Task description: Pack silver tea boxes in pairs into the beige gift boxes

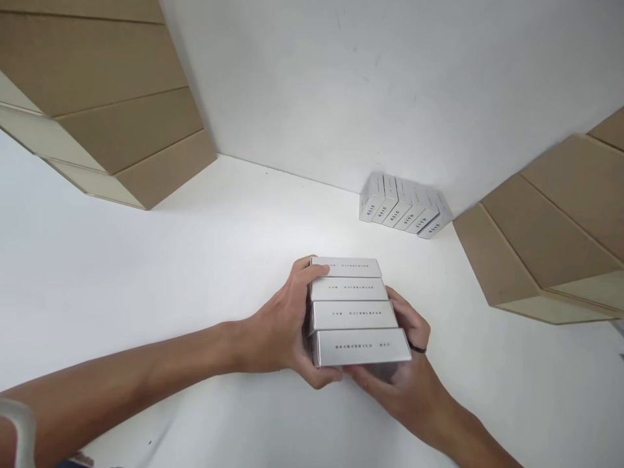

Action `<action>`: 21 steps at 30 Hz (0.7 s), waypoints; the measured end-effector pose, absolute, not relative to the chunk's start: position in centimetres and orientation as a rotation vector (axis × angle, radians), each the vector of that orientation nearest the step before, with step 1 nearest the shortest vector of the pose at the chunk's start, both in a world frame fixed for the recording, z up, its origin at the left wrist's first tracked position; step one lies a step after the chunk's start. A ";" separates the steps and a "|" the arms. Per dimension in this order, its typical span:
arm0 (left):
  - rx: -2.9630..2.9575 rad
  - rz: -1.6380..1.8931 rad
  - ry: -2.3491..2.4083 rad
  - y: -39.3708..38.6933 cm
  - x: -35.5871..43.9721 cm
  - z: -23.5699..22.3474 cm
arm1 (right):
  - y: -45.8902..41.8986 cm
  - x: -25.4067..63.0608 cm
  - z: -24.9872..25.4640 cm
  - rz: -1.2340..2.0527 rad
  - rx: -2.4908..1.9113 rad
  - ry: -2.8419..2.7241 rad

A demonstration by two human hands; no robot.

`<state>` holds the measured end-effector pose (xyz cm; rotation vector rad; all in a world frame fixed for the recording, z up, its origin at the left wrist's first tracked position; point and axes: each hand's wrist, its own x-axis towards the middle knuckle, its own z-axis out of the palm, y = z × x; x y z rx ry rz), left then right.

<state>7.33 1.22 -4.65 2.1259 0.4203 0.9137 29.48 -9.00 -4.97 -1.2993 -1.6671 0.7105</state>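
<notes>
Both my hands clasp a row of several small white boxes (355,311) with fine dark print, held just above the white table (146,273). My left hand (285,325) grips the left ends, thumb under the nearest box and fingers curled over the far one. My right hand (407,364), with a dark ring on one finger, presses against the right ends and underside. A second row of the same white boxes (404,207) stands on edge against the back wall, beyond my hands and to the right.
A stack of brown cardboard cartons (112,97) fills the far left. Another stack of cartons (550,234) stands at the right, close to the standing boxes. A white wall (390,78) closes the back of the table.
</notes>
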 end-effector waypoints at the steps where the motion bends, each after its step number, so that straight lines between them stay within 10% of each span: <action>1: 2.104 0.917 0.470 1.2 7.3 -4.6 | -8.9 29.4 -5.0 0.724 -1.363 -1.625; 13: 2.048 0.890 0.594 1.2 7.0 -5.0 | -9.3 33.2 -0.1 0.967 -1.704 -1.915; 21: 2.068 0.821 0.613 1.2 6.9 -5.0 | -9.9 35.2 6.2 0.551 -1.807 -2.265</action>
